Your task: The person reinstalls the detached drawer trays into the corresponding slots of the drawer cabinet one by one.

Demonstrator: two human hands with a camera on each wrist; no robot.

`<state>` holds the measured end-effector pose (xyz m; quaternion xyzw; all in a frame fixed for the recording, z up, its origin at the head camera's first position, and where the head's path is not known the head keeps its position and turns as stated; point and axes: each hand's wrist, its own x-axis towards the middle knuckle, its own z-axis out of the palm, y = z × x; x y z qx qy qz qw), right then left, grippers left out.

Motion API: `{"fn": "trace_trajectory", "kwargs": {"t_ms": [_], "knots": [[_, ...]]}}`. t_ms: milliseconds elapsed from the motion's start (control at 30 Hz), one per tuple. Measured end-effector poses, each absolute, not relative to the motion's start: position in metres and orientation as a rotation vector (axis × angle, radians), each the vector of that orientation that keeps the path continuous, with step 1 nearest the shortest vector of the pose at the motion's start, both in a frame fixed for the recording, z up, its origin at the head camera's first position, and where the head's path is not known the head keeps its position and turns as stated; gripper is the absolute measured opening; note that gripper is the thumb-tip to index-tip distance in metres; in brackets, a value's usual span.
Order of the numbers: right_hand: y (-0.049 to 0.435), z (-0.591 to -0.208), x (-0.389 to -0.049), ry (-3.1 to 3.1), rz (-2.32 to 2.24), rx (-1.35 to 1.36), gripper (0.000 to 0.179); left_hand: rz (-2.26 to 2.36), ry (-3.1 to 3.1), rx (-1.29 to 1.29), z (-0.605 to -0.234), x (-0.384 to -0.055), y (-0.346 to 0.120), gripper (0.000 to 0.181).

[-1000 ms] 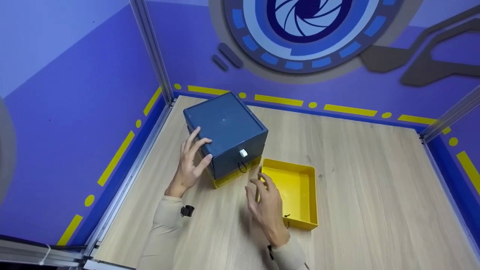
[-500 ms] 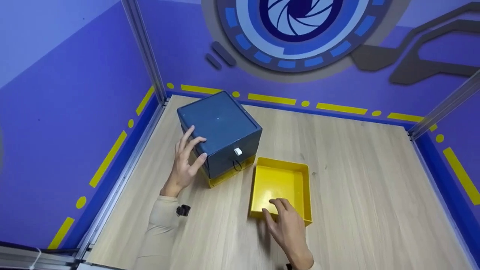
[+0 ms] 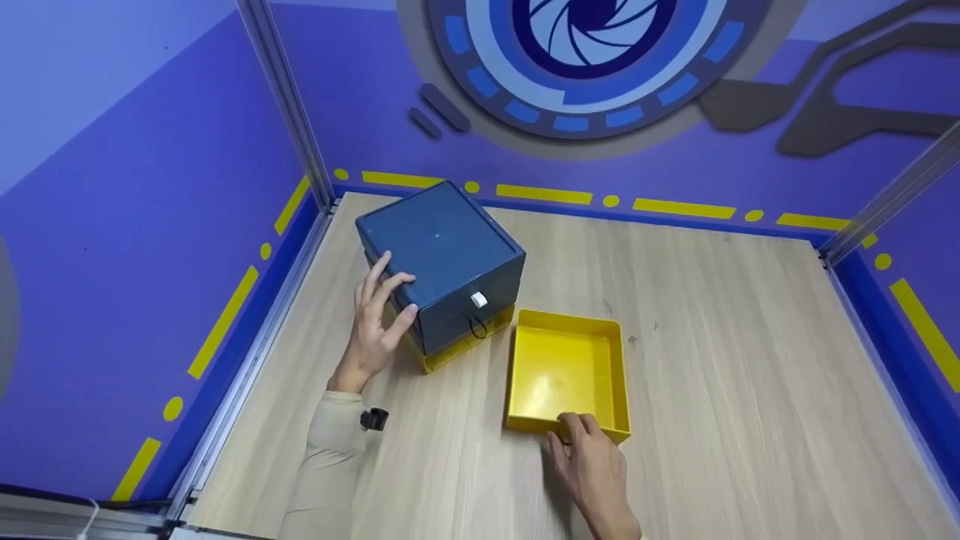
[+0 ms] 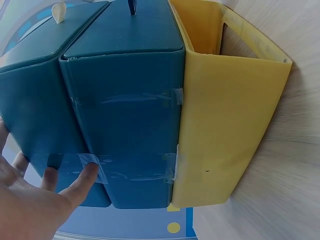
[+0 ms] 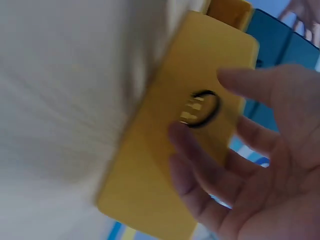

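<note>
A stacked drawer unit (image 3: 442, 247) has dark blue upper tiers and a yellow lowest shell (image 4: 230, 130), whose front is an open slot. My left hand (image 3: 369, 334) rests with spread fingers on the unit's left side and top edge. To the right, a yellow drawer (image 3: 566, 375) lies flat on the table, pulled out and bare inside. At its near wall is my right hand (image 3: 596, 465), fingertips by the rim. In the right wrist view, thumb and fingers stand apart around a black loop pull (image 5: 216, 107) on the drawer's front.
A wooden tabletop (image 3: 720, 375) carries everything. Purple printed panels (image 3: 150, 225) and metal posts (image 3: 281, 90) border it at left, back and right. A white tab (image 3: 478, 300) and another black loop (image 3: 478, 328) are on the blue drawer fronts.
My right hand has moved from the yellow drawer's left side to its near wall. The left hand stays on the unit. The head view has shifted slightly.
</note>
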<state>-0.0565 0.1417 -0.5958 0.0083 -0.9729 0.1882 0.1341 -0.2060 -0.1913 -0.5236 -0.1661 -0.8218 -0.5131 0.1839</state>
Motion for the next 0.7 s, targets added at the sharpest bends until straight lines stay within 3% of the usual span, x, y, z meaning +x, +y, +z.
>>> {"fn": "trace_trajectory", "kwargs": {"t_ms": [333,700], "knots": [[0.149,-0.607,-0.057,-2.696,0.683,0.014,0.02,-1.434,-2.361,-0.457,-0.523,-0.204,-0.193,0.042],[0.154,-0.608,-0.056,-2.501,0.679,0.417,0.029,-1.4,-2.394,-0.465,-0.518,-0.203,-0.194,0.046]]}}
